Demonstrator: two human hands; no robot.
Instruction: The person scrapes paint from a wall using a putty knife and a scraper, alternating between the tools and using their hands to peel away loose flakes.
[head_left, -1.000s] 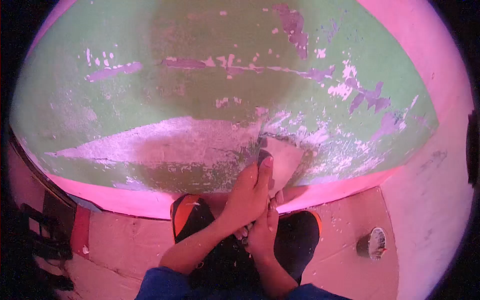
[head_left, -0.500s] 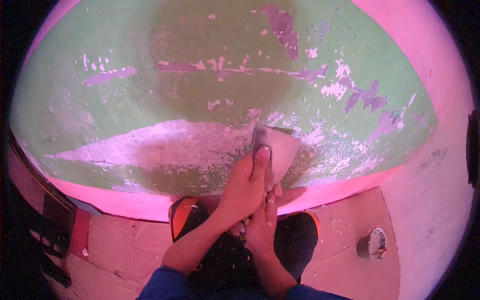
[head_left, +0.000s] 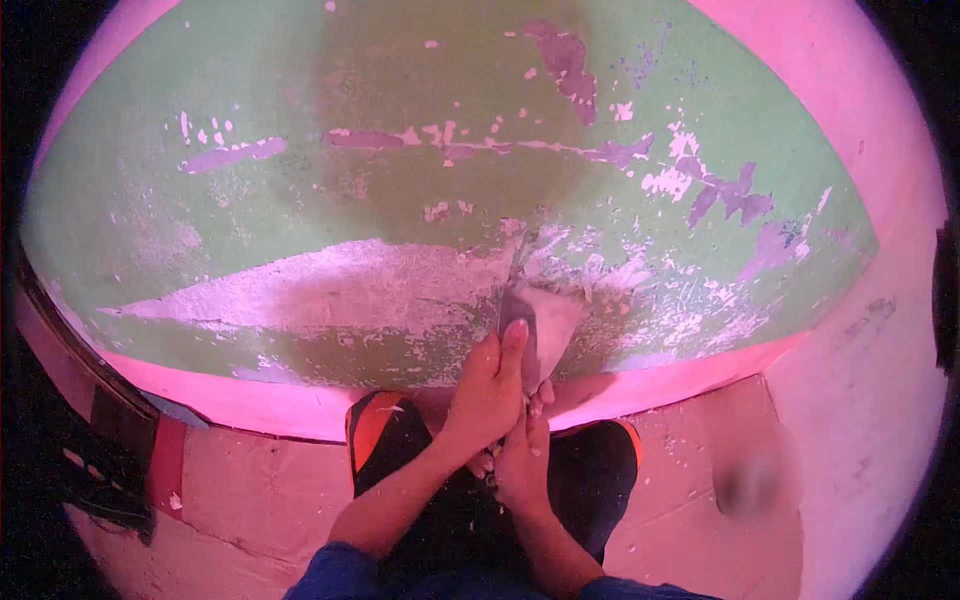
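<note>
A scraper [head_left: 553,322] with a wide, flaring metal blade lies against the wall, where green paint [head_left: 440,90] is partly stripped. My left hand [head_left: 487,395] grips it high, its thumb pressed along the blade. Lower down, my right hand [head_left: 522,465] is closed around the handle, most of which the fingers hide. Around the blade the paint is broken into pale flakes and scratches. Left of it stretches a long bare patch [head_left: 340,285] with a pointed end.
Pink paint [head_left: 250,405] borders the green along the bottom. A pale wall [head_left: 870,340] meets it at the right. My knees [head_left: 590,470] are close below the wall. A blurred container [head_left: 748,485] stands on the floor [head_left: 260,490] to the right, and a dark frame [head_left: 90,400] is at left.
Both hands and the scraper have come down the wall, slightly towards me. More scratched wall shows above the blade. The grip is the same.
</note>
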